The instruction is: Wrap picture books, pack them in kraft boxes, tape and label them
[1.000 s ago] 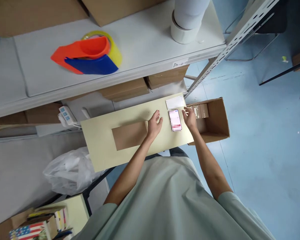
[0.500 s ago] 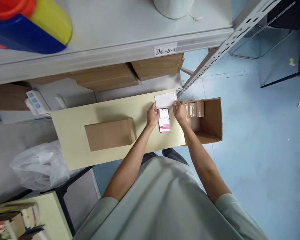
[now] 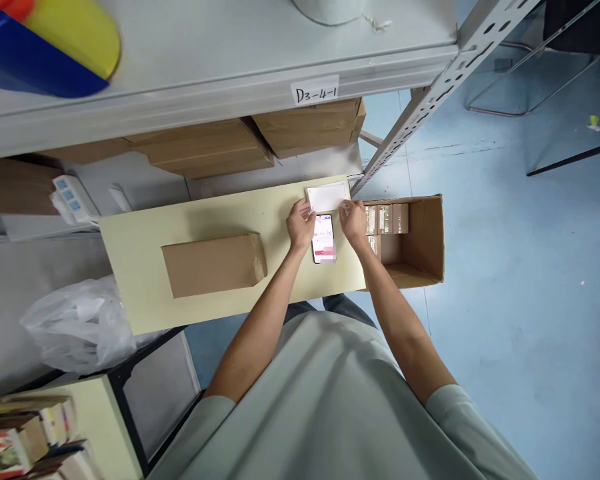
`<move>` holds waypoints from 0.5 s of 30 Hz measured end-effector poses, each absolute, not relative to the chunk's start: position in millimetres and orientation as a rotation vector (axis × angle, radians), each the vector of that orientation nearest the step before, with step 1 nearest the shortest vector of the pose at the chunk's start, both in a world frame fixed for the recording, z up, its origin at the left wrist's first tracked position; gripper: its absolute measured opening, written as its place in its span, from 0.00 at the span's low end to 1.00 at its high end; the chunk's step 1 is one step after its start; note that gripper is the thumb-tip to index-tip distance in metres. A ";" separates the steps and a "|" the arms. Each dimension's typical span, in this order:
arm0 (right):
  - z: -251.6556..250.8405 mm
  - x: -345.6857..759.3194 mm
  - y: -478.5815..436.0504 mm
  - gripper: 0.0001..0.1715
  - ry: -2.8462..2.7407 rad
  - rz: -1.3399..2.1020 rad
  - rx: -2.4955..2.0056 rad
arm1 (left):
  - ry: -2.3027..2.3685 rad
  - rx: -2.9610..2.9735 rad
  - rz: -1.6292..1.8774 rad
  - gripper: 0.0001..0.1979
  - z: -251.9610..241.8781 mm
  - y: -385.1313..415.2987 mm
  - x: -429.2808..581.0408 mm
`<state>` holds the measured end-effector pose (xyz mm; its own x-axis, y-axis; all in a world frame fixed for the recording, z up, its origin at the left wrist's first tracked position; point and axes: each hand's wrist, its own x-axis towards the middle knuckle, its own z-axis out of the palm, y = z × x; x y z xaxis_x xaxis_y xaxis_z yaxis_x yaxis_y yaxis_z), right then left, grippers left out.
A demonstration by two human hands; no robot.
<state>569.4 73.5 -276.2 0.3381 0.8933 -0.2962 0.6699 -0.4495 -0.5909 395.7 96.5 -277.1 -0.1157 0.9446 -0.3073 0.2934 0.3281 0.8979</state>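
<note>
A flat white rectangular piece, like a card or thin box (image 3: 327, 197), lies near the far right edge of the cream tabletop (image 3: 220, 213). Just below it rests a phone (image 3: 324, 239) with a lit screen showing digits. My left hand (image 3: 301, 227) is at the lower left corner of the white piece, fingers apart, thumb close to the phone's upper left edge. By the lower right corner my right hand (image 3: 354, 221) has its fingertips pinched together; what is between them is too small to make out. A closed brown carton (image 3: 213, 265) lies left of my left forearm.
An open cardboard box (image 3: 423, 240) with several small boxes inside stands off the table's right end. Above runs a metal shelf (image 3: 205, 87) with a perforated post (image 3: 420, 110). A white plastic bag (image 3: 80, 327) sits at the left, beside stacked books (image 3: 35, 433).
The view has shifted slightly. The fingers of my left hand have spread a little, and my right hand's fingers have drawn lower at the white piece's corner. The phone's digits differ.
</note>
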 end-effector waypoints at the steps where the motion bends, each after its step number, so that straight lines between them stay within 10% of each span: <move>1: -276.6 569.0 73.6 0.19 -1.382 0.851 -2.237 | 1.635 1.119 0.853 0.24 -276.3 99.4 397.3; 7: -282.8 566.7 74.2 0.22 -1.380 0.822 -2.201 | 1.701 0.993 0.875 0.12 -280.5 121.2 402.4; 15: -287.1 565.3 76.6 0.22 -1.341 0.794 -2.227 | 1.684 0.736 0.874 0.20 -281.6 135.7 400.6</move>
